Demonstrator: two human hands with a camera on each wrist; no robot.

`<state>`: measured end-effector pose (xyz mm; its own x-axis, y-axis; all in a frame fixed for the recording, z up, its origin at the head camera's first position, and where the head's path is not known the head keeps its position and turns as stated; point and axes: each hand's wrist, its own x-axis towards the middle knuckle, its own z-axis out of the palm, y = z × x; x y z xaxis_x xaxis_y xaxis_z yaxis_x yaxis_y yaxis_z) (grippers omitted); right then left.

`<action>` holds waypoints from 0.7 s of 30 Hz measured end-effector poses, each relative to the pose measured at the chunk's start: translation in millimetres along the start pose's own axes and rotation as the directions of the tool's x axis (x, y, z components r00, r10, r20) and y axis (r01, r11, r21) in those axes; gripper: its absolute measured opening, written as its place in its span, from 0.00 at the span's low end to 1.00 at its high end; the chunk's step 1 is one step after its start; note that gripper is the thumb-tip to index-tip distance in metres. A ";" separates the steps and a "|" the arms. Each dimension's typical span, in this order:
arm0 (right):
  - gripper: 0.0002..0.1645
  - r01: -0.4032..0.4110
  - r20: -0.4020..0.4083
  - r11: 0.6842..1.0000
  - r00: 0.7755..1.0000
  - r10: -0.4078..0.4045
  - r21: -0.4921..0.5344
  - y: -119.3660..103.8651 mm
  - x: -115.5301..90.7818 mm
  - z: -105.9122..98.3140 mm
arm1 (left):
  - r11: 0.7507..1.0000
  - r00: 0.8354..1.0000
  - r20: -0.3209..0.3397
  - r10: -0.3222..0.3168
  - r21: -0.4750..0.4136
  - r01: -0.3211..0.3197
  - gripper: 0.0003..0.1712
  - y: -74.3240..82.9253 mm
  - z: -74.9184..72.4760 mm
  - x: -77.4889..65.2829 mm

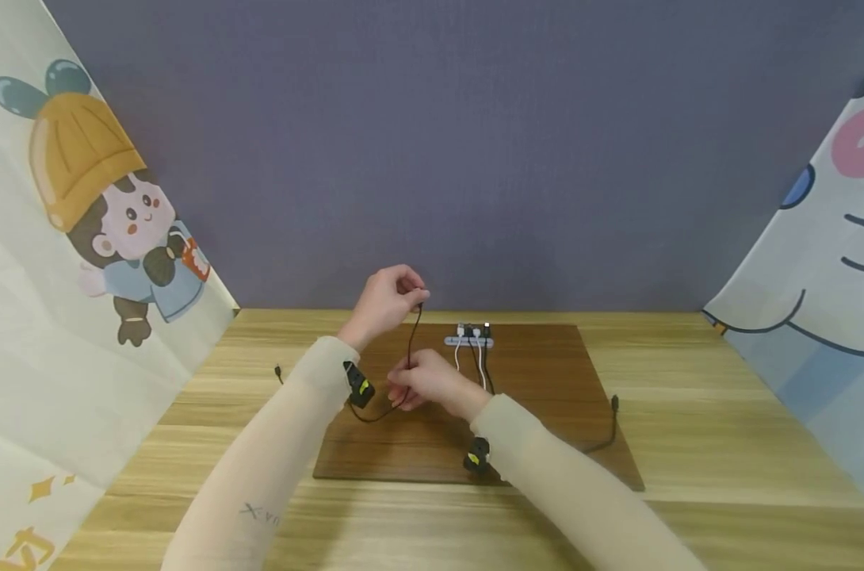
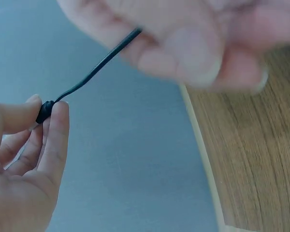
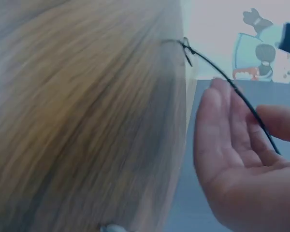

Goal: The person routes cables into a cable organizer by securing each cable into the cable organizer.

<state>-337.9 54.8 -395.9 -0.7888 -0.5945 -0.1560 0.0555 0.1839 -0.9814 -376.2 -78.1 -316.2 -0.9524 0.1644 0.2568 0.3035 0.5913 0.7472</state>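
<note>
My left hand [image 1: 391, 296] is raised over the far left part of the brown board [image 1: 546, 381]. In the left wrist view, its thumb and fingers pinch the black plug [image 2: 44, 112] at the end of a thin black cable [image 1: 411, 337]. Lower and nearer, my right hand [image 1: 433, 379] holds the same cable along its length, between thumb and fingers. From there the cable loops left below the left wrist. To the right of both hands, a pale cable holder [image 1: 469, 342] at the board's far edge has several white and black cables in it.
A small black plug [image 1: 278, 371] lies on the light wooden table [image 1: 204, 444] left of the board. Another black plug [image 1: 614, 403] lies at the board's right edge, its cable running under my right forearm. A grey-blue panel [image 1: 460, 159] stands behind the table.
</note>
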 end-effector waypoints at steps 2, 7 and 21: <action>0.11 0.001 -0.021 0.998 1.000 -0.002 -0.059 0.4 -3.7 0.6 | 0.999 1.000 0.010 -0.026 -0.021 0.026 0.05 -2.4 -2.3 2.0; 0.14 -0.002 -0.034 0.990 0.999 -0.003 -0.138 0.5 -12.6 -2.3 | 0.993 0.995 0.021 -0.097 -0.064 0.098 0.07 -8.7 -8.0 6.3; 0.11 -0.011 -0.110 0.985 0.994 -0.009 -0.174 11.9 -23.7 -29.3 | 0.993 0.991 0.068 -0.115 0.004 0.115 0.12 -8.4 -10.4 14.4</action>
<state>-336.4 94.0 -400.7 -0.8517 -0.5065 -0.1343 -0.0436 0.3238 -0.9451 -392.1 -88.9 -312.4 -0.9807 0.1490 0.1267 0.1919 0.6092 0.7695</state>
